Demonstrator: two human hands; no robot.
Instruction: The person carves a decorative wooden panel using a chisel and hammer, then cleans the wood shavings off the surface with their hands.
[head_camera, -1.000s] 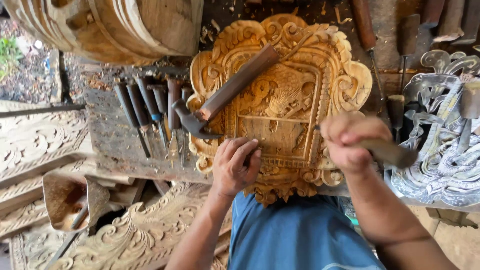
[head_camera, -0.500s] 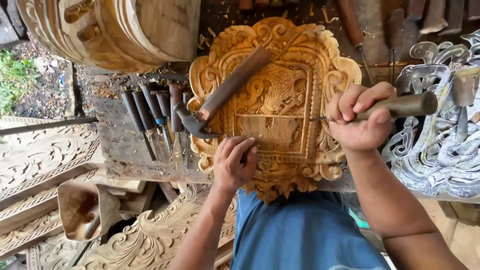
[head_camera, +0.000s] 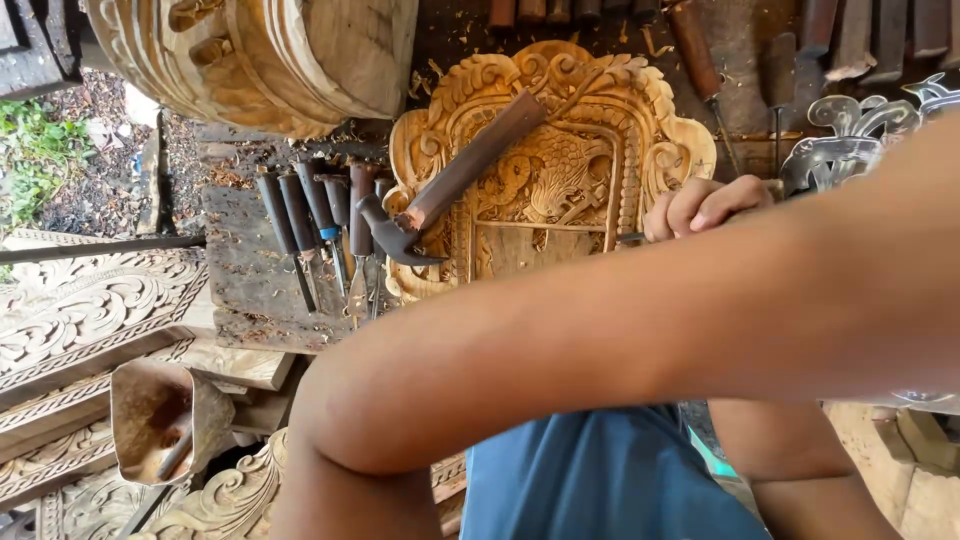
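Observation:
An ornate carved wooden panel (head_camera: 560, 110) lies flat on the workbench ahead of me. A claw hammer (head_camera: 450, 190) with a dark wooden handle rests diagonally across its left half. My right hand (head_camera: 700, 205) is over the panel's right edge, closed around a chisel whose thin metal shaft (head_camera: 630, 238) points left onto the carving. My left forearm (head_camera: 600, 340) crosses the whole foreground from lower left to the right edge. It hides the lower part of the panel, and its hand is out of the picture.
A row of wooden-handled chisels (head_camera: 320, 220) lies left of the panel. A large carved round piece (head_camera: 270, 60) stands at the top left. Carved boards (head_camera: 90, 310) and a metal scoop (head_camera: 150, 415) lie lower left. A silver-coloured ornament (head_camera: 850, 140) lies at right.
My left hand has left the lower panel, and its forearm has swung up across the view. My right hand has moved left and down toward the panel with the chisel.

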